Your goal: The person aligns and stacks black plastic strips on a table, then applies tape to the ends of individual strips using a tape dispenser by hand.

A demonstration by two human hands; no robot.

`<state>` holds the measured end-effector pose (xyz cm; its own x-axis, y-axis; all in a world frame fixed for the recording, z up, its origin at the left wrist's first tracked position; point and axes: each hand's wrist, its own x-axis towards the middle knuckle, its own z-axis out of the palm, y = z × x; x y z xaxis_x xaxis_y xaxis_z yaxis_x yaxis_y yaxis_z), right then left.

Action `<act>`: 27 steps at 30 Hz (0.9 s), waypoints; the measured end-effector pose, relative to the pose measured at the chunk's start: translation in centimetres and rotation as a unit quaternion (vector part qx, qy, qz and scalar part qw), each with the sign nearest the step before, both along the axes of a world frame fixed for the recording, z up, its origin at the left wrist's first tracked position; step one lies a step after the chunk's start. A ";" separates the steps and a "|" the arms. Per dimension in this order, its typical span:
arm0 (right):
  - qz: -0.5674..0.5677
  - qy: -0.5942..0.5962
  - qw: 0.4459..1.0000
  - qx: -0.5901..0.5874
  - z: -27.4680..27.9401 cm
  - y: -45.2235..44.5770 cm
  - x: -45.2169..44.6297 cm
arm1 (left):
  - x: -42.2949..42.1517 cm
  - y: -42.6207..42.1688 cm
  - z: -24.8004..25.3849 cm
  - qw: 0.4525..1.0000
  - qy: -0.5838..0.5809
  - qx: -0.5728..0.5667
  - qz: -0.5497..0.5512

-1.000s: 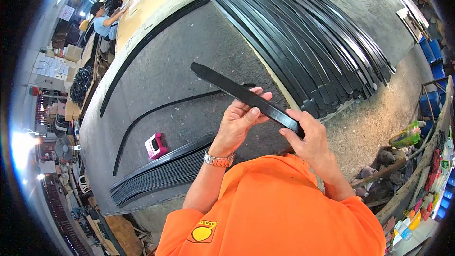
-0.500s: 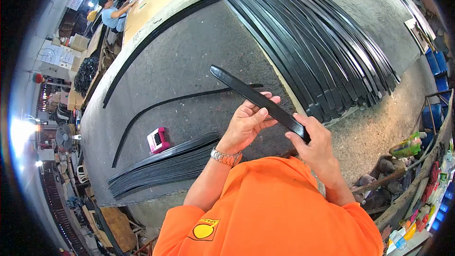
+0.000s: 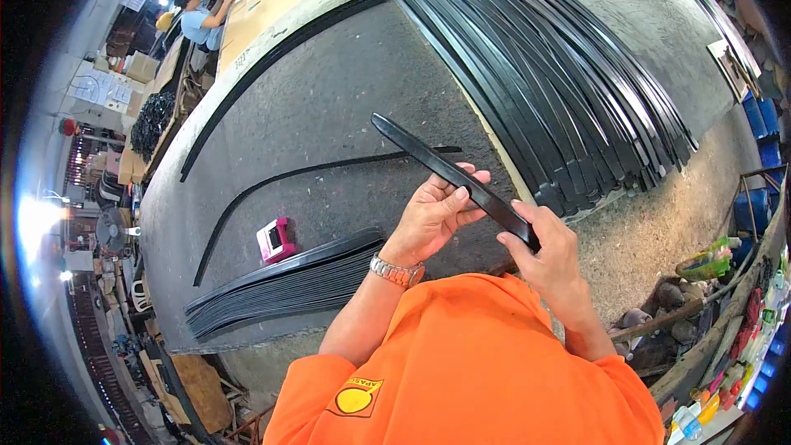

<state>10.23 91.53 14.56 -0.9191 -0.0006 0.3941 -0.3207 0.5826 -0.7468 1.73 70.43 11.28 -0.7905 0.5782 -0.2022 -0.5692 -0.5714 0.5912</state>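
A black strap (image 3: 424, 155), glossy and rounded at its far end, is held slantwise in front of my orange shirt. My left hand (image 3: 432, 216) pinches it near the middle, thumb on top and fingers beneath. Closer to me, my right hand (image 3: 545, 249) grips its near end between thumb and fingers. Beyond the strap, a thin curved black strip (image 3: 276, 179) lies on the dark tabletop (image 3: 346, 82). A stacked bundle of black straps (image 3: 284, 287) rests left of my left forearm, with a small pink and white device (image 3: 275, 241) just behind it.
A large pile of long black straps (image 3: 535, 74) covers the table's right part. Another dark strip (image 3: 268, 74) runs along the far-left edge. A co-worker (image 3: 200, 25) in light blue stands at a tan work surface (image 3: 247, 16). Stones (image 3: 680, 305) and clutter are at the lower right.
The view has shifted slightly. Both hands keep the same grip, and the strap appears turned a little, showing more of its narrow edge.
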 end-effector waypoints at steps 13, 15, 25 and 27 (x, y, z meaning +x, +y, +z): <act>0.003 -0.038 0.999 0.035 0.9 1.2 1.8 | -3.6 -3.3 -1.7 0.989 -0.039 -0.072 0.122; 0.007 -0.034 0.999 0.029 0.7 1.1 2.0 | -3.3 -3.0 -1.3 0.990 -0.049 -0.060 0.118; 0.015 -0.014 1.000 0.022 1.1 1.0 1.9 | -2.9 -2.5 -1.2 0.987 -0.073 -0.056 0.132; 0.015 -0.012 1.000 0.013 1.1 0.9 1.8 | -2.8 -2.5 -1.3 0.986 -0.070 -0.065 0.137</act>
<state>12.08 92.46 15.62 -0.9280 -0.0376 0.3707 -0.3195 0.5922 -0.7397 -1.10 67.91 10.01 -0.8722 0.3095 -0.3788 -0.4857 -0.6401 0.5953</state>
